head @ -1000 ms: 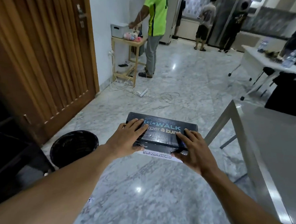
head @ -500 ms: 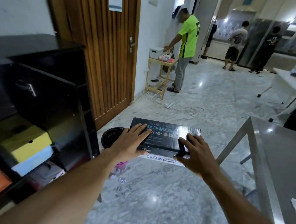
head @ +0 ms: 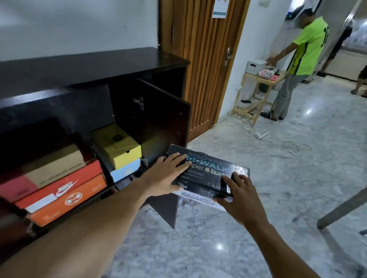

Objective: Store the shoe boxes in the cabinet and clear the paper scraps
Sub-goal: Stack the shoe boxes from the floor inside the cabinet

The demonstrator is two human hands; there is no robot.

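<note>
Between your left hand [head: 167,174] and right hand [head: 240,198] sits the black shoe box [head: 210,172], up in the air. Your fingers lie spread on its lid and your thumbs hide under it. Just left of your left hand stands the open cabinet door [head: 157,124]; the box could bump it and slip. Past it, the cabinet [head: 86,68] shelves look full. Below your hands, the shiny floor [head: 258,240] has small white bits, maybe paper scraps [head: 195,213].
</note>
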